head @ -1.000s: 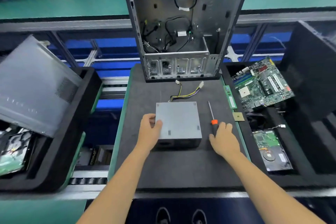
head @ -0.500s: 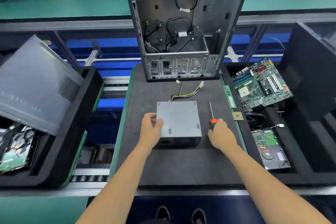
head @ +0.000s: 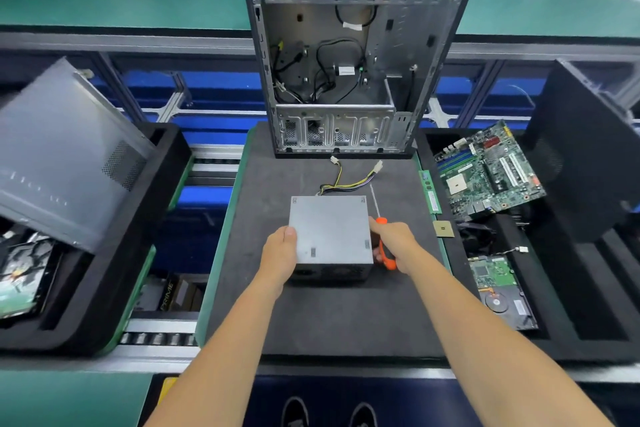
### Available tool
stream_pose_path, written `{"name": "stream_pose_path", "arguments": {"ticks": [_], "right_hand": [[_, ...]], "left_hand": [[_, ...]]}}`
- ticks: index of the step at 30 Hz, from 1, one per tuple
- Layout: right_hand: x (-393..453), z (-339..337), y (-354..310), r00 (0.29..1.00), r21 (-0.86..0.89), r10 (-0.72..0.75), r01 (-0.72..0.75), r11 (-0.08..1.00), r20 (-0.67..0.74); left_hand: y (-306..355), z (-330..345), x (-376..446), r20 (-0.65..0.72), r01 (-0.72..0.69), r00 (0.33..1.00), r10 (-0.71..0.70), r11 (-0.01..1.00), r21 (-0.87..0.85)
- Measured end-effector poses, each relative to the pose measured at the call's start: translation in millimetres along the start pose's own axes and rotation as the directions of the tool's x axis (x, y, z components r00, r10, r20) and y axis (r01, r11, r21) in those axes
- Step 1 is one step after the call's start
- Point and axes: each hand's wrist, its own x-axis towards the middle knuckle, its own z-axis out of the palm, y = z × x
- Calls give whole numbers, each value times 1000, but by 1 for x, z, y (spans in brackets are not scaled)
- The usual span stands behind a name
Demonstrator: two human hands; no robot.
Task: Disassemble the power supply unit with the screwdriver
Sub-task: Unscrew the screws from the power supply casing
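A grey metal power supply unit (head: pixel 330 229) lies flat on the dark foam mat (head: pixel 311 315), its yellow and black cables (head: pixel 349 178) trailing toward the case behind it. My left hand (head: pixel 280 253) grips the unit's left edge, thumb on top. My right hand (head: pixel 394 244) holds the orange-handled screwdriver (head: pixel 382 236) right beside the unit's right edge, its thin metal shaft pointing away from me.
An empty computer case (head: pixel 349 59) stands upright at the mat's far end. A memory stick (head: pixel 429 192) and a CPU chip (head: pixel 443 229) lie at the mat's right edge. The right black tray holds a motherboard (head: pixel 488 172) and hard drive (head: pixel 502 291); a side panel (head: pixel 65 156) leans in the left tray.
My right hand closed round the screwdriver handle and lifted it from the mat toward the unit's right side. My left hand kept its hold on the unit.
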Motion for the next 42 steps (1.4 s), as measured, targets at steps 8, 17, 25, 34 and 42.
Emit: {"name": "stream_pose_path", "arguments": {"ticks": [8, 17, 25, 34, 42], "right_hand": [[-19, 12, -20, 988, 11, -82, 81, 997, 130], [-40, 51, -55, 959, 19, -160, 160, 987, 233], [-41, 69, -51, 905, 129, -33, -24, 991, 424], [-38, 90, -39, 899, 32, -11, -3, 999, 439], [-30, 63, -48, 975, -120, -200, 211, 970, 98]], "left_hand": [[14, -28, 0, -11, 23, 1000, -21, 969, 246], [97, -9, -23, -96, -126, 968, 234, 777, 617], [84, -25, -14, -198, 41, 968, 157, 675, 737], [72, -37, -4, -244, 85, 956, 164, 639, 765], [85, -42, 4, -140, 41, 990, 11, 929, 367]]}}
